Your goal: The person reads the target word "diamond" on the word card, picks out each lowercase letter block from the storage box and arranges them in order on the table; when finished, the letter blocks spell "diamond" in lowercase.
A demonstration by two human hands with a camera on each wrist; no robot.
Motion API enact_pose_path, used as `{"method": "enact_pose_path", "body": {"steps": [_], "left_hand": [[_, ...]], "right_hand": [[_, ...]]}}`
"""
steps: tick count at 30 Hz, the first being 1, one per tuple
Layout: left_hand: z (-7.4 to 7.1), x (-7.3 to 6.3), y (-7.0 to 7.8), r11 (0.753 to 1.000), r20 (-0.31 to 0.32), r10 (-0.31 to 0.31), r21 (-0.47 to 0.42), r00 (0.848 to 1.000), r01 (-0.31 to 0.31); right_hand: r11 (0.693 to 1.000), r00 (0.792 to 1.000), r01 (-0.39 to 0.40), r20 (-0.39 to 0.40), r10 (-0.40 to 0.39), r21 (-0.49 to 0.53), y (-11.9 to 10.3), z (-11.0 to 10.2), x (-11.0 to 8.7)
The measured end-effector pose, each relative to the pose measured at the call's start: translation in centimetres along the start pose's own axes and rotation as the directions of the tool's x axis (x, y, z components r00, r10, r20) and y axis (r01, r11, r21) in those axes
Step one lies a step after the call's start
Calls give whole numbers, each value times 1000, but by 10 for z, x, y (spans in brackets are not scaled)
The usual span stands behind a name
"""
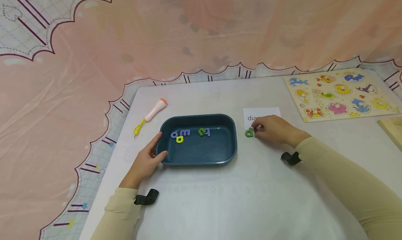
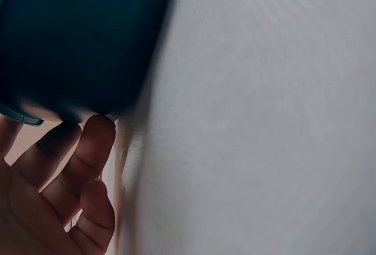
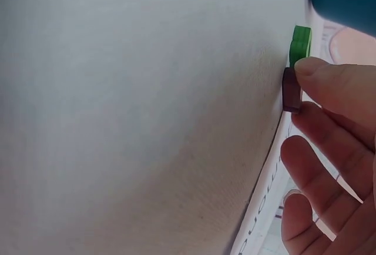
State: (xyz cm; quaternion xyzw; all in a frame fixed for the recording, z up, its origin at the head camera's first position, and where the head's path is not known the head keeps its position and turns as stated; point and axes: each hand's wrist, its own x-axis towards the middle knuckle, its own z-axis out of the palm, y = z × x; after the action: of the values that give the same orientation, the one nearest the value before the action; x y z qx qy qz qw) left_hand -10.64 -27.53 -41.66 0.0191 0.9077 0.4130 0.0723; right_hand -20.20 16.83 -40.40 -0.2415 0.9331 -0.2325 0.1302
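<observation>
My left hand (image 1: 146, 161) grips the left end of a dark teal tray (image 1: 201, 153), thumb over the rim and fingers against the outer wall. Inside the tray lie several small plastic letters, among them a purple m (image 1: 185, 132), a yellow letter (image 1: 179, 139) and a green letter (image 1: 201, 132). Right of the tray, my right hand (image 1: 274, 130) pinches a small dark reddish-brown piece (image 3: 291, 90) between thumb and index finger. That piece stands right beside a green letter (image 1: 249, 132) on the table, just below a white card (image 1: 261, 112) whose printed word my fingers partly cover.
A pink stick with a yellow looped end (image 1: 155, 110) lies behind the tray's left corner. At the back right is a sea-animal puzzle board (image 1: 320, 107), and a plain wooden board (image 1: 392, 130) reaches in at the right edge. A patterned curtain (image 1: 220, 30) hangs behind the white table.
</observation>
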Motion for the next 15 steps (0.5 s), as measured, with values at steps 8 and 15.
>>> {"method": "enact_pose_path", "body": {"steps": [8,15], "left_hand": [[0,0,2,1000,-3,-1,3,1000,1],[0,0,1,1000,0,-4,-4,1000,4]], "right_hand": [[1000,1000,13,-9,-13,-19,-1,1,1],[1000,1000,5,-10,-5,-18,-2,3,1]]}}
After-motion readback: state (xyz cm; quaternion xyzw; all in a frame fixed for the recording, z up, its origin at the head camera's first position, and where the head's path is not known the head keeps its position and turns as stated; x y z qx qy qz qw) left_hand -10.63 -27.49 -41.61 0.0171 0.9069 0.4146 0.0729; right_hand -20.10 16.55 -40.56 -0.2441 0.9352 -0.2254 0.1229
